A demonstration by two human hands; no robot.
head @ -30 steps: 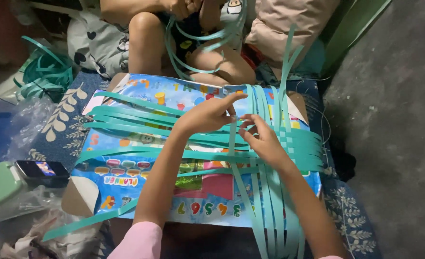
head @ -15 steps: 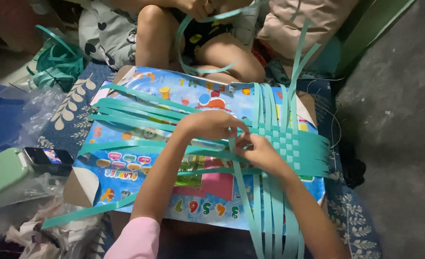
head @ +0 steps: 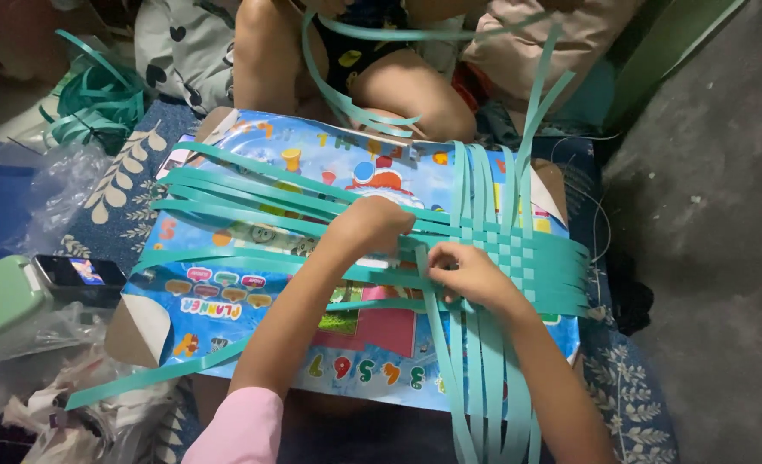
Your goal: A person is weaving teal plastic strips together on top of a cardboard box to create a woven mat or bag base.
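Both hands sit mid-board on teal strips (head: 312, 210) being woven over a colourful picture board (head: 226, 301). Left hand (head: 372, 225) is curled knuckles-up, fingertips pinching a horizontal strip just left of the woven patch (head: 518, 249). Right hand (head: 471, 275) is closed too, thumb and fingers nipping an upright strip (head: 437, 344) where it crosses the horizontals. The hands are nearly touching, w/ the weave just right of the right hand.

Handling, as a judgement: the strips look thin, flat, light and springy, prob. plastic or coated paper. They bend easily along the length but resist sideways, so they'll likely kink if folded hard and slide over each other if let go. Surface looks smooth, so somewhat slippery; best held flat between thumb and finger close to the crossing, not out at the loose ends, which flop. The woven patch looks only held by friction, so a tug could open it.

Edges & room: loose horizontal ends fan out well left of the left hand, past the board edge. Upright ends hang off the near edge below the right hand, others stand up beyond it. Right of the weave the board ends, then patterned mat (head: 639, 387) and bare floor (head: 725, 172). Beyond the hands another person's knees (head: 398, 86) sit close, w/ curled strips across them. Far left: a phone (head: 76, 273), plastic bags (head: 45, 189) and a bundle of spare strips (head: 97, 103). Free room is mostly to the near left on the board.
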